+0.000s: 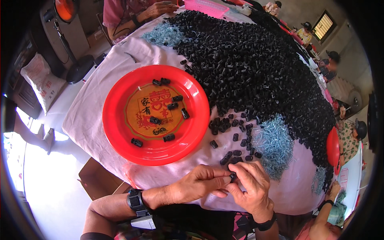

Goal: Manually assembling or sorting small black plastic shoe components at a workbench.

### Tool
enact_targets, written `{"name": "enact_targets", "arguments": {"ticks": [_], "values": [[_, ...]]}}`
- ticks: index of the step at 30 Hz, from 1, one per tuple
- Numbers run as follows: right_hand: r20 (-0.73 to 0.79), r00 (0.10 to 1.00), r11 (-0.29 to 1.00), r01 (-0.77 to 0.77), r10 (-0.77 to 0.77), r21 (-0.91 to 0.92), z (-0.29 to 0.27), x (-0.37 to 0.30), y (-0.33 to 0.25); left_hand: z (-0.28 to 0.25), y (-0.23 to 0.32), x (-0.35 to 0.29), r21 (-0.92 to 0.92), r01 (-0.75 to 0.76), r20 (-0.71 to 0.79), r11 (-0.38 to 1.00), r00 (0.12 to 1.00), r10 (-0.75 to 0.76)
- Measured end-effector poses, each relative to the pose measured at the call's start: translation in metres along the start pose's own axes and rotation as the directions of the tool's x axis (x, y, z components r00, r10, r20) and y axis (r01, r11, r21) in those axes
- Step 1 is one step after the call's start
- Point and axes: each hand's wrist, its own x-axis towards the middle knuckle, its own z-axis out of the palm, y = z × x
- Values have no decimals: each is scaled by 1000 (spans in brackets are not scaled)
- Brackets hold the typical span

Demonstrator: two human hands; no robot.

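Observation:
Close to the table's near edge, my left hand and my right hand meet fingertip to fingertip. Both pinch a small black plastic cord lock, mostly covered by the fingers. Just beyond them lie loose black plastic barrels. A heap of fine silvery-blue springs sits to the right of these. To the left stands a round red plastic dish with a printed yellow middle; several black cord locks lie scattered in it.
A large mound of black plastic parts covers the far and right table. More springs lie at the far left by another person's arm. A pink basket, a second red dish, a cardboard box and other seated people surround it.

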Motion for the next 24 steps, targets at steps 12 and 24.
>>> {"name": "enact_targets", "arguments": {"ticks": [12,24], "values": [[67,997,998,42,-46,54,4,1,6,3,1,-1,-20,-8,-43,1000,999,8],[-74,996,997,49,-53,-58,-2,6,12,1,-5,5,-215,-13,-39,976,999,4]]}}
